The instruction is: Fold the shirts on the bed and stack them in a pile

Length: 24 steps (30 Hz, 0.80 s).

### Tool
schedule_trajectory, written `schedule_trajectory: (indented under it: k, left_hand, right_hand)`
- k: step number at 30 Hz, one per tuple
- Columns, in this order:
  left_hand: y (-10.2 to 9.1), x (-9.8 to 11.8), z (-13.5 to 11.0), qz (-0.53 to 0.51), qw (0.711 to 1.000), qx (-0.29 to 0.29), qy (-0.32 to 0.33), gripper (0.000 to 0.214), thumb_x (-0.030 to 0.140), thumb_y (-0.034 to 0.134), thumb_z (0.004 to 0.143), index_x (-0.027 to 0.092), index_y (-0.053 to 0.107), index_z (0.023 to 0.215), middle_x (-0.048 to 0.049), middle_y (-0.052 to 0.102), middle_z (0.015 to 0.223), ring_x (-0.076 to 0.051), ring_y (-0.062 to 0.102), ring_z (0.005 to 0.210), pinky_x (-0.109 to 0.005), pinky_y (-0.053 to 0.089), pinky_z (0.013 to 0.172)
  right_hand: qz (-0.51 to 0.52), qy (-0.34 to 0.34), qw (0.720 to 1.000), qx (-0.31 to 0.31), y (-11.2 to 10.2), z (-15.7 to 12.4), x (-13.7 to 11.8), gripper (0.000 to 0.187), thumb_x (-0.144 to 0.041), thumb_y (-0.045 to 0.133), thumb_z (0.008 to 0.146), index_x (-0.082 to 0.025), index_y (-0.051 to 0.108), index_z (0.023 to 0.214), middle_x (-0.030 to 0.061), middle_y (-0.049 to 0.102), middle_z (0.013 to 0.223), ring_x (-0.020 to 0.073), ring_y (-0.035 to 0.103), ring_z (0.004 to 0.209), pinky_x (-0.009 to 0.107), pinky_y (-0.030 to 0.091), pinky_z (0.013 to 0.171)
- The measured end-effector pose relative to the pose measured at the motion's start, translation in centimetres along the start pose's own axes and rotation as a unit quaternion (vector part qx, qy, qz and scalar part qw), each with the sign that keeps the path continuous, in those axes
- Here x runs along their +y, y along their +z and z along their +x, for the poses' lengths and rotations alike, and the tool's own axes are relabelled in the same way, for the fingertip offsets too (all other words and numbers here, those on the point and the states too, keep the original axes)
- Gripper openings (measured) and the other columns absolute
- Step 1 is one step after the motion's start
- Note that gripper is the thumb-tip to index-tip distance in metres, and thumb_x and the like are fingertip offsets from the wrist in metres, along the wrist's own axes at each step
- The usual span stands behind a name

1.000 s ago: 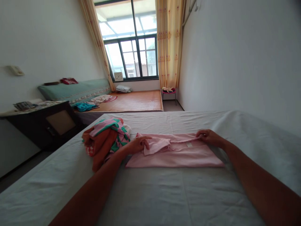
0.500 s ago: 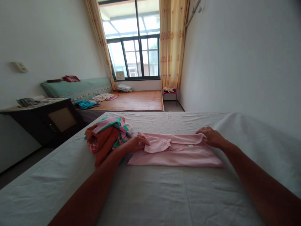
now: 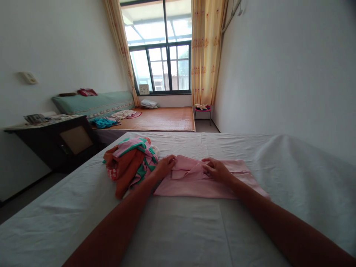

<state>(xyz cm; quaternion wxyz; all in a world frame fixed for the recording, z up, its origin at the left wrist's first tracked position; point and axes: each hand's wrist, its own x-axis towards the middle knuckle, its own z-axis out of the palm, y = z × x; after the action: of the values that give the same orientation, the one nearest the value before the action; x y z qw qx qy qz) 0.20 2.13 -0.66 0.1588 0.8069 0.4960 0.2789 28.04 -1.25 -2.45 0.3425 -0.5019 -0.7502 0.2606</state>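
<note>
A pink shirt (image 3: pixel 194 188) lies folded into a wide, flat strip on the white sheet. At its upper left corner my left hand (image 3: pixel 166 165) pinches the cloth between thumb and fingers. My right hand (image 3: pixel 218 170) is over the middle of the strip, its thumb and fingers closed on a folded flap of the same shirt. The fingertips partly hide the cloth they grip. Just left of my left hand sits a heap of crumpled clothes (image 3: pixel 130 159) in rust brown, pink and green, with a red patterned piece showing.
The white sheet (image 3: pixel 180 233) covers the surface before me. Beyond it stands a low bed with a brown mat (image 3: pixel 169 118), with clothing on its left side. A dark cabinet (image 3: pixel 75 139) is at left, and a small stool (image 3: pixel 202 108) stands below the curtain.
My right hand has moved left from the shirt's upper right end to its middle. My left hand stays at the left corner, where the flap now lies flatter. The view has shifted slightly.
</note>
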Motion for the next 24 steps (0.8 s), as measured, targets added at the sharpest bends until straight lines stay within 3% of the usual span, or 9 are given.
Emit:
schedule_trajectory:
  k: [3, 6, 9, 11, 13, 16, 19, 22, 24]
  left_hand:
    - [0.6, 0.8, 0.4, 0.055, 0.996, 0.015, -0.066, 0.036, 0.027, 0.047, 0.087, 0.017, 0.056, 0.121, -0.0003, 0.063, 0.072, -0.017, 0.059, 0.071, -0.026, 0.043, 0.068]
    - [0.7, 1.9, 0.1, 0.146, 0.986, 0.037, -0.075, 0.042, 0.022, 0.05, 0.084, 0.02, 0.055, 0.126, -0.0068, 0.066, 0.093, -0.022, 0.06, 0.09, -0.031, 0.046, 0.077]
    - [0.7, 3.1, -0.5, 0.183, 0.981, 0.049, 0.035, 0.036, 0.013, 0.045, 0.084, 0.022, 0.065, 0.112, -0.0089, 0.061, 0.116, -0.023, 0.053, 0.11, -0.035, 0.043, 0.092]
    - [1.1, 3.6, -0.8, 0.157, 0.979, 0.013, 0.127, 0.035, 0.011, 0.042, 0.085, 0.022, 0.066, 0.108, -0.007, 0.06, 0.121, -0.021, 0.051, 0.114, -0.035, 0.04, 0.099]
    - [1.7, 3.9, -1.1, 0.128, 0.974, -0.036, 0.184, 0.032, 0.015, 0.042, 0.089, 0.021, 0.066, 0.109, -0.0063, 0.062, 0.12, -0.019, 0.052, 0.115, -0.035, 0.038, 0.103]
    - [2.6, 3.7, -1.4, 0.125, 0.969, -0.074, 0.198, 0.032, 0.022, 0.042, 0.091, 0.018, 0.062, 0.115, -0.0078, 0.061, 0.123, -0.02, 0.05, 0.119, -0.037, 0.033, 0.109]
    - [3.3, 3.4, -1.9, 0.143, 0.972, -0.082, 0.17, 0.038, 0.024, 0.043, 0.091, 0.017, 0.055, 0.126, -0.0097, 0.054, 0.133, -0.022, 0.044, 0.128, -0.04, 0.03, 0.111]
    - [3.6, 3.3, -2.3, 0.162, 0.972, -0.086, 0.146, 0.043, 0.026, 0.041, 0.092, 0.018, 0.048, 0.134, -0.0102, 0.046, 0.141, -0.024, 0.035, 0.135, -0.044, 0.028, 0.112]
    - [3.7, 3.4, -2.5, 0.173, 0.971, -0.087, 0.141, 0.044, 0.026, 0.037, 0.094, 0.02, 0.045, 0.137, -0.0089, 0.043, 0.144, -0.024, 0.031, 0.137, -0.045, 0.026, 0.113]
  right_hand:
    - [-0.074, 0.032, 0.997, 0.023, 0.0, 0.2, 0.3, 0.034, -0.032, 0.052, 0.083, -0.013, 0.056, 0.111, -0.0014, 0.063, 0.06, 0.0143, 0.057, 0.055, 0.024, 0.04, 0.055]
    - [-0.128, 0.013, 0.991, 0.042, -0.1, 0.1, 0.1, 0.03, -0.025, 0.05, 0.083, -0.015, 0.058, 0.109, 0.0026, 0.067, 0.073, 0.0158, 0.06, 0.066, 0.026, 0.044, 0.064]
    - [-0.138, -0.062, 0.984, 0.098, 0.2, -0.2, -0.9, 0.031, -0.016, 0.043, 0.085, -0.016, 0.061, 0.11, 0.0103, 0.067, 0.103, 0.0192, 0.058, 0.094, 0.032, 0.045, 0.085]
    - [-0.133, -0.131, 0.978, 0.096, 0.5, -0.5, -1.7, 0.034, -0.009, 0.04, 0.084, -0.018, 0.064, 0.107, 0.01, 0.065, 0.111, 0.0199, 0.054, 0.105, 0.034, 0.042, 0.093]
    - [-0.12, -0.173, 0.976, 0.046, 0.8, -1.0, -2.4, 0.034, -0.004, 0.044, 0.078, -0.02, 0.068, 0.096, 0.0063, 0.069, 0.105, 0.0189, 0.055, 0.104, 0.033, 0.042, 0.093]
    - [-0.134, -0.191, 0.972, -0.038, 0.3, -1.6, -2.9, 0.03, 0.0, 0.048, 0.07, -0.022, 0.068, 0.069, 0.001, 0.071, 0.078, 0.0168, 0.059, 0.085, 0.029, 0.044, 0.084]
    - [-0.178, -0.152, 0.972, -0.037, -0.5, -1.9, -3.2, 0.027, -0.002, 0.049, 0.069, -0.021, 0.065, 0.06, 0.0005, 0.067, 0.066, 0.0157, 0.058, 0.073, 0.027, 0.044, 0.074]
    - [-0.199, -0.126, 0.971, 0.046, -0.6, -1.8, -3.8, 0.029, -0.004, 0.045, 0.076, -0.021, 0.068, 0.072, 0.0036, 0.069, 0.078, 0.0173, 0.059, 0.082, 0.028, 0.045, 0.078]
    - [-0.212, -0.152, 0.964, 0.055, 0.2, -1.6, -4.2, 0.031, -0.01, 0.042, 0.085, -0.021, 0.069, 0.097, 0.0062, 0.069, 0.105, 0.0184, 0.056, 0.104, 0.032, 0.042, 0.092]
